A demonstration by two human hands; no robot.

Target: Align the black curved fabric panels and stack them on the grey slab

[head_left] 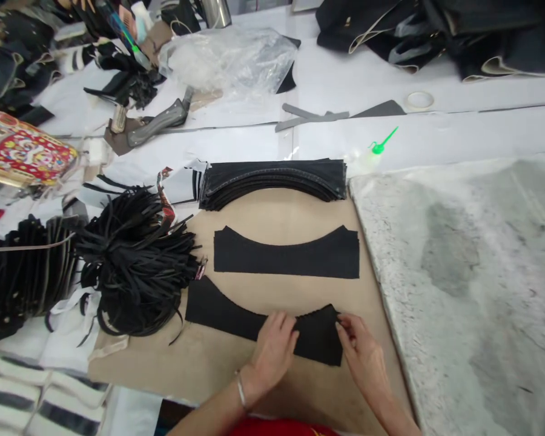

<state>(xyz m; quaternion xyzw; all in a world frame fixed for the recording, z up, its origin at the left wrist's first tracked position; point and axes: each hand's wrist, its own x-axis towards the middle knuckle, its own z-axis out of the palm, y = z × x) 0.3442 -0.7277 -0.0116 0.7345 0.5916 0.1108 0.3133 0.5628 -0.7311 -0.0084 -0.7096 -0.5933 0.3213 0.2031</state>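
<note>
A black curved fabric piece lies on the brown cardboard sheet near its front edge. My left hand rests flat on that piece, fingers spread, with a bangle on the wrist. My right hand pinches the piece's right end between thumb and fingers. A second black curved piece lies flat just beyond, untouched. Farther back sits a stack of the same black pieces.
A bundle of black strips lies left of the cardboard, with more black stacked pieces beyond it. A grey stone slab sits on the right. A green-tipped glue bottle, a tape roll, a plastic bag and a colourful tin are farther back.
</note>
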